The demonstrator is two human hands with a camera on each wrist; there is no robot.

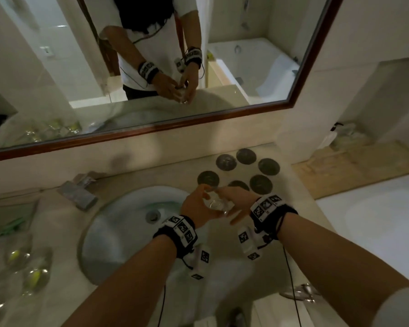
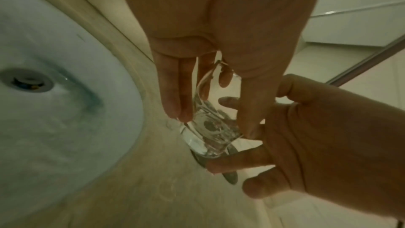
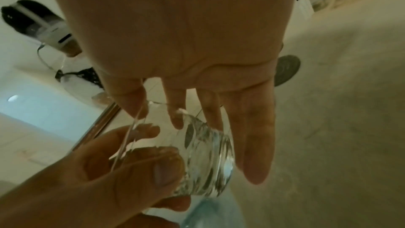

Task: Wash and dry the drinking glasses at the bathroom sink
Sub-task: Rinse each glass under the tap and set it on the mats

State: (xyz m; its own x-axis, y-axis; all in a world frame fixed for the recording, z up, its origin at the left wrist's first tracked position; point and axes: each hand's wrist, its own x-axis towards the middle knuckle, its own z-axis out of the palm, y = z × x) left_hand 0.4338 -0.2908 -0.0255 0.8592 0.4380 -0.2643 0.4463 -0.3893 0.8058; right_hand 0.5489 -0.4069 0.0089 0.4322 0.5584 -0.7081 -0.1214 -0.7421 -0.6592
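Note:
A clear drinking glass (image 1: 216, 206) is held tilted over the counter at the sink's right rim, between both hands. My left hand (image 1: 202, 200) pinches it, with the fingers on one side and the thumb (image 3: 163, 171) pressed on its wall. In the left wrist view the glass (image 2: 210, 127) points its thick base downward. My right hand (image 1: 233, 200) cups it from the other side. Its fingers (image 2: 232, 164) curl under the base. In the right wrist view the glass (image 3: 203, 159) lies against those fingers.
The white basin (image 1: 118, 232) with its drain (image 1: 152, 215) lies left of the hands. The faucet (image 1: 78, 194) stands at its back left. Several dark round coasters (image 1: 208, 179) sit behind the hands. More glasses (image 1: 34, 277) stand at the left counter edge. A bathtub (image 1: 376, 223) lies to the right.

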